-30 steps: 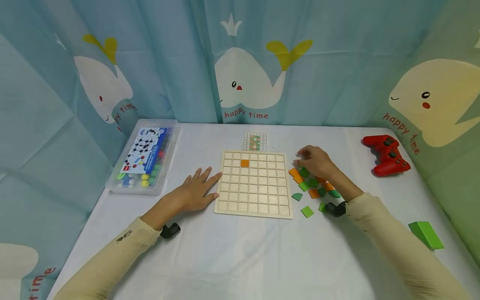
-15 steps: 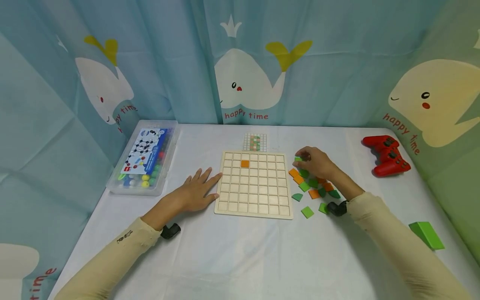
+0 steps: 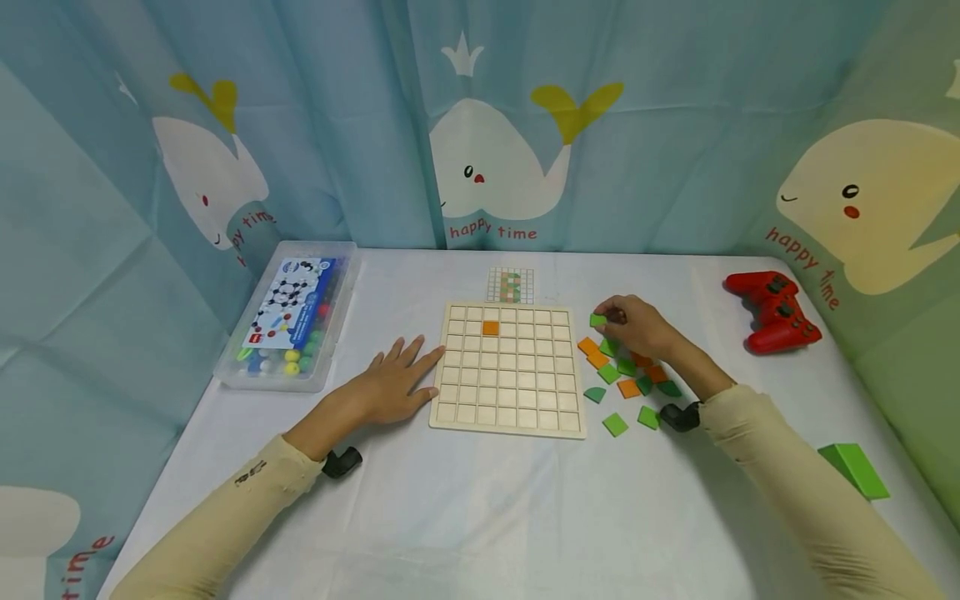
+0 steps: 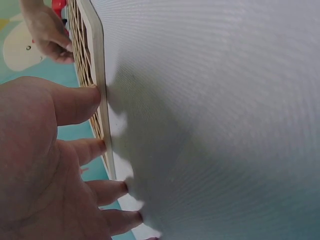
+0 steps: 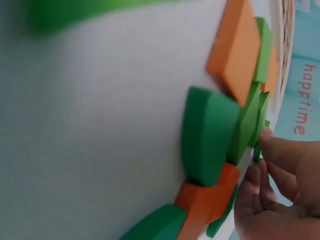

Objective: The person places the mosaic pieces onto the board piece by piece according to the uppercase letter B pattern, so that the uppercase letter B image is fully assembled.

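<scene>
A wooden grid board (image 3: 507, 369) lies mid-table, with one orange square tile (image 3: 491, 328) in a cell near its top. My left hand (image 3: 397, 386) rests spread at the board's left edge; in the left wrist view the thumb and index finger touch the rim. Beyond the board's right side, my right hand (image 3: 633, 323) pinches a light green square tile (image 3: 597, 320) between thumb and fingers. Just below that hand lies a loose group of orange squares (image 3: 628, 388), green squares (image 3: 608, 372) and dark green rounded pieces (image 3: 595, 394). Part of the group is hidden under the hand.
A small printed pattern card (image 3: 511, 285) lies behind the board. To the left stands a clear plastic box (image 3: 286, 315) of coloured balls. At the right are a red game controller (image 3: 772, 311) and a green block (image 3: 853, 470). Curtains border the table.
The right hand has taken hold of a light green tile, which now shows at its fingertips, and has shifted very slightly. The left hand stays still on the board's edge.
</scene>
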`<move>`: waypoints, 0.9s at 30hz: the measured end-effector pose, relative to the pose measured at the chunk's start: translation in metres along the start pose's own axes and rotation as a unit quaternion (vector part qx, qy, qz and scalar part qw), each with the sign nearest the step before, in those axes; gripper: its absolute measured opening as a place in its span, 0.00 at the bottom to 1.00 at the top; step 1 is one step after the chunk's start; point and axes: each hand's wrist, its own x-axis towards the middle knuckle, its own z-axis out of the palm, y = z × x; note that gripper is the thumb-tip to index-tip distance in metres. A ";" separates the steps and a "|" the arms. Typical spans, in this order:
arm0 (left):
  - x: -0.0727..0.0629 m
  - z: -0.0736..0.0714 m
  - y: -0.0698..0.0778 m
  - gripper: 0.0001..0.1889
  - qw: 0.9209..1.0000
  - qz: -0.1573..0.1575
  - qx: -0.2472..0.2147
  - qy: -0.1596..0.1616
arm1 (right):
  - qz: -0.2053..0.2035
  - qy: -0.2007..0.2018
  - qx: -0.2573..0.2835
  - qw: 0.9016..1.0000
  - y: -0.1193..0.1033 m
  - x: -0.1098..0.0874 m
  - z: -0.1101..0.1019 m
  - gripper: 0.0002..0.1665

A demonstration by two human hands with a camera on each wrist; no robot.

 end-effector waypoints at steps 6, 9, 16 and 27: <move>0.000 -0.001 0.001 0.37 1.000 0.000 -0.004 0.000 | -0.023 0.026 -0.007 0.999 -0.015 0.003 0.005 0.20; 0.000 -0.001 0.001 0.37 1.000 -0.002 -0.004 -0.001 | -0.036 0.023 0.002 0.999 -0.031 0.007 0.012 0.19; 0.000 -0.001 0.001 0.37 1.000 -0.004 -0.003 -0.002 | -0.067 0.008 0.020 0.998 -0.067 0.020 0.037 0.17; 0.000 -0.001 0.002 0.37 1.000 -0.004 0.003 0.001 | -0.100 -0.015 0.015 0.995 -0.093 0.036 0.068 0.16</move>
